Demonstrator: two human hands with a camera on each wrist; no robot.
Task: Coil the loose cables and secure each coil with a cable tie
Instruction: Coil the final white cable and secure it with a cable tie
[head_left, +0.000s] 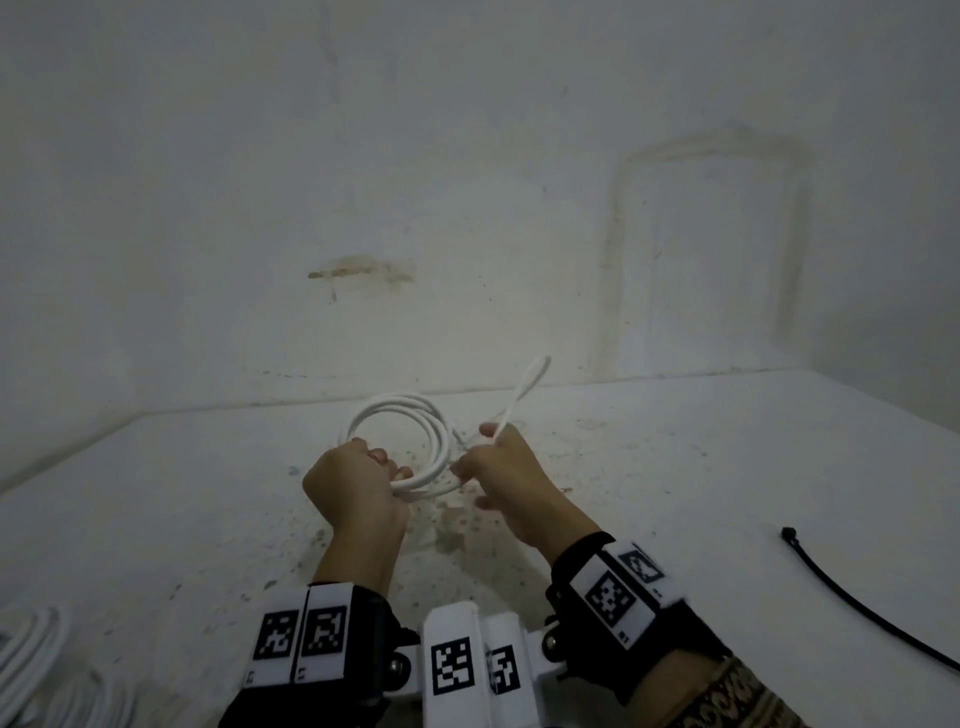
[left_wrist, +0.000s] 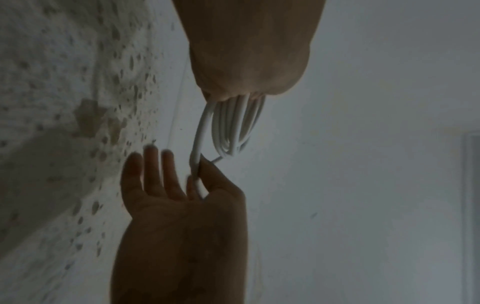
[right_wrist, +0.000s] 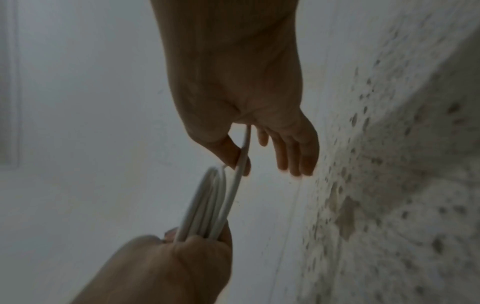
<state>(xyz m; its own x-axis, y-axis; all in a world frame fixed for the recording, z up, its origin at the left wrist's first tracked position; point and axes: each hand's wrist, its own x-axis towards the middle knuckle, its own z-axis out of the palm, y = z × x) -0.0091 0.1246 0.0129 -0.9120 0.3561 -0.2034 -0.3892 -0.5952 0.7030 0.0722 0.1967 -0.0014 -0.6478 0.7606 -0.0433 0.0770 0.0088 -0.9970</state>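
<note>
Step in hand: coiling. The left hand (head_left: 358, 488) grips the gathered loops of one white cable (head_left: 415, 415), fingers curled round the bundle, holding the coil above the middle of the surface (head_left: 727, 467), toward its far edge. The right hand (head_left: 511, 475) pinches the cable's free tail between thumb and forefinger; its other fingers (left_wrist: 152, 170) stay extended. The tail rises in a narrow loop beyond the hand.

Next move, as judged: lay the remaining tail onto the coil, then fetch a tie.

Count: one black cable tie (head_left: 857, 608) near the right edge; more white cabling (head_left: 31, 654) at the near left corner, number indistinct.
</note>
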